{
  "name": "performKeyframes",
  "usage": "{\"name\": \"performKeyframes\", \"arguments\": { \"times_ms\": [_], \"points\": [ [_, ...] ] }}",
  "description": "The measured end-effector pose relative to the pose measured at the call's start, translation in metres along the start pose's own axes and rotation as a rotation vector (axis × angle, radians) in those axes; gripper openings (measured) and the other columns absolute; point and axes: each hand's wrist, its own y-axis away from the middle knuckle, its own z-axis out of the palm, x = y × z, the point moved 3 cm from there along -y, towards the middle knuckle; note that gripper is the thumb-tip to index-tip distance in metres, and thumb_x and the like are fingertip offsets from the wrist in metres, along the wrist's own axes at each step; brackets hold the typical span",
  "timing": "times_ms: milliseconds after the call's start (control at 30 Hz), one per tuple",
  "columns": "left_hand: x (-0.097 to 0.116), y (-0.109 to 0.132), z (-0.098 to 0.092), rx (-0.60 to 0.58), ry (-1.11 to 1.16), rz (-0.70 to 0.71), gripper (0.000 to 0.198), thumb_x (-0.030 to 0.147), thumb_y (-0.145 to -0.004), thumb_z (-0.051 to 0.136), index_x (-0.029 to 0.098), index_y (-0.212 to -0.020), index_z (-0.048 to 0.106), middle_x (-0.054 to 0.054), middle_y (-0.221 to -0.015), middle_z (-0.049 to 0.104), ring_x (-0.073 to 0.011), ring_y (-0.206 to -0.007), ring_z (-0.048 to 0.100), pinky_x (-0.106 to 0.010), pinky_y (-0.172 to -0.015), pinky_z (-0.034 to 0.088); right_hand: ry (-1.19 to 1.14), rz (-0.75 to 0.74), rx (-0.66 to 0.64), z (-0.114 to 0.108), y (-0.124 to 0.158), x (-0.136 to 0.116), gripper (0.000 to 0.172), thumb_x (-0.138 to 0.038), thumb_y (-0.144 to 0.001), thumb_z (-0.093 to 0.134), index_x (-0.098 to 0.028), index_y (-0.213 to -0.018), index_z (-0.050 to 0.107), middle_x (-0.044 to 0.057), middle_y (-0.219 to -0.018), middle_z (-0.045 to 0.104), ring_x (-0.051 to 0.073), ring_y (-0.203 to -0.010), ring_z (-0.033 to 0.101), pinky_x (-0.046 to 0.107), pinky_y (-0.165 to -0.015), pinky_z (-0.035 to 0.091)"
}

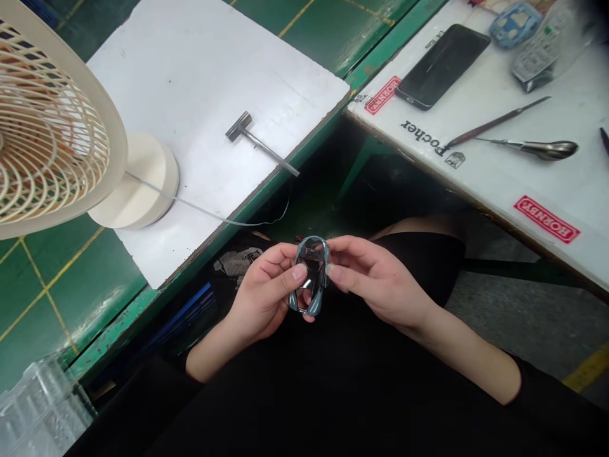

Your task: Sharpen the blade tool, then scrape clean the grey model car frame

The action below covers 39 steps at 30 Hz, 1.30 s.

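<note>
- Right in the middle, a blue-grey toy car shell (pixel 314 306) is held up over the dark-clad lap, clear of both work surfaces; a dark glossy panel (pixel 311 273) is seen within its outline, and whether it is fixed there cannot be told.
- By the left hand (pixel 266 289) the shell is grasped, thumb across the panel, fingers tucked behind; by the right hand (pixel 380 276) the opposite edge is pinched between thumb and fingers.
- For good handling, it is judged, the thin rim is best supported from both sides, pressure shared evenly, and the glossy face touched lightly so that smears and flexing are avoided.
- Now the count: one shell, one panel, two hands.
- On the white board (pixel 204 76), one desk fan (pixel 137 197) and one T-shaped metal tool (pixel 266 148) are found.
- Over on the white worktop (pixel 504 181), one smartphone (pixel 442 66), one slender brown tool (pixel 499 120), one metal-handled awl (pixel 547 150), one blue toy car (pixel 514 25) and two red HORNBY labels (pixel 547 219) are counted.
- At the lower left, clear plastic trays (pixel 45 406) are glimpsed, their number not made out.
</note>
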Motion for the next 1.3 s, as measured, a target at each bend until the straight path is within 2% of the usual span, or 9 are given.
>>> {"name": "performKeyframes", "arguments": {
  "times_ms": [100,233,333,500,733,867,967,1100,1300],
  "points": [
    [-0.001,-0.002,0.001,0.000,0.005,-0.003,0.031,0.036,-0.103,0.101,0.018,-0.120,0.083,-0.002,-0.091,0.083,-0.0147,-0.060,0.077,-0.028,-0.050,0.074,0.018,0.002,0.011,0.002,0.001,0.001,0.041,-0.057,-0.101,0.102,-0.030,-0.129,0.090,0.008,-0.120,0.086,0.024,-0.099,0.076,0.045,-0.097,0.069],
    [-0.002,-0.003,0.001,-0.004,0.007,-0.008,0.031,0.036,-0.102,0.101,0.018,-0.121,0.083,-0.001,-0.089,0.082,-0.0145,-0.060,0.076,-0.028,-0.050,0.074,0.054,0.032,0.029,0.004,0.000,0.001,0.041,-0.050,-0.098,0.106,-0.030,-0.130,0.089,0.006,-0.114,0.082,0.026,-0.104,0.077,0.045,-0.098,0.069],
    [-0.003,-0.004,-0.001,-0.002,0.012,-0.006,0.030,0.035,-0.103,0.100,0.018,-0.122,0.084,0.000,-0.087,0.080,-0.0140,-0.060,0.075,-0.029,-0.051,0.075,0.037,0.030,0.011,0.005,-0.001,0.001,0.039,-0.053,-0.101,0.102,-0.029,-0.129,0.088,0.007,-0.117,0.085,0.025,-0.102,0.078,0.043,-0.096,0.068],
    [-0.002,-0.004,-0.002,0.015,-0.027,0.023,0.030,0.035,-0.103,0.101,0.018,-0.120,0.083,-0.002,-0.093,0.083,-0.0138,-0.060,0.076,-0.027,-0.052,0.074,0.027,0.062,-0.015,0.005,-0.002,0.002,0.035,-0.058,-0.106,0.096,-0.025,-0.113,0.085,0.005,-0.104,0.086,0.018,-0.078,0.068,0.034,-0.073,0.058],
    [-0.002,-0.003,-0.004,-0.001,-0.115,0.078,0.029,0.032,-0.103,0.100,0.018,-0.122,0.085,-0.001,-0.093,0.081,-0.0146,-0.063,0.078,-0.028,-0.055,0.075,0.033,0.127,-0.013,0.005,-0.004,-0.001,0.046,-0.063,-0.095,0.105,-0.024,-0.092,0.081,-0.002,-0.079,0.070,0.015,-0.068,0.054,0.032,-0.068,0.050],
    [-0.002,-0.002,-0.007,-0.003,-0.157,0.118,0.027,0.029,-0.104,0.100,0.019,-0.124,0.086,-0.001,-0.093,0.082,-0.0152,-0.066,0.079,-0.028,-0.058,0.077,0.013,0.179,-0.011,0.003,-0.004,0.001,0.054,-0.066,-0.094,0.105,-0.023,-0.084,0.074,-0.003,-0.071,0.061,0.014,-0.064,0.049,0.030,-0.061,0.040],
    [-0.002,-0.003,-0.008,0.003,-0.144,0.130,0.024,0.029,-0.105,0.098,0.020,-0.123,0.086,-0.001,-0.092,0.082,-0.0149,-0.065,0.078,-0.028,-0.058,0.076,-0.022,0.212,0.002,0.003,-0.004,0.004,0.054,-0.067,-0.094,0.104,-0.023,-0.087,0.073,-0.004,-0.071,0.059,0.012,-0.062,0.047,0.029,-0.057,0.035],
    [-0.003,-0.002,-0.009,-0.028,-0.133,0.140,0.022,0.025,-0.107,0.096,0.021,-0.126,0.087,-0.001,-0.096,0.083,-0.0151,-0.069,0.080,-0.028,-0.060,0.077,-0.051,0.231,0.006,0.005,-0.005,0.004,0.050,-0.062,-0.092,0.107,-0.021,-0.098,0.079,-0.002,-0.079,0.066,0.012,-0.064,0.050,0.029,-0.058,0.037],
    [-0.005,0.000,-0.011,-0.079,-0.136,0.152,0.022,0.018,-0.109,0.093,0.023,-0.130,0.089,0.000,-0.099,0.085,-0.0142,-0.073,0.081,-0.027,-0.064,0.079,-0.103,0.281,-0.022,0.005,-0.004,0.003,0.053,-0.061,-0.090,0.110,-0.020,-0.092,0.076,-0.004,-0.075,0.061,0.010,-0.062,0.046,0.027,-0.057,0.032]
  ]
}}
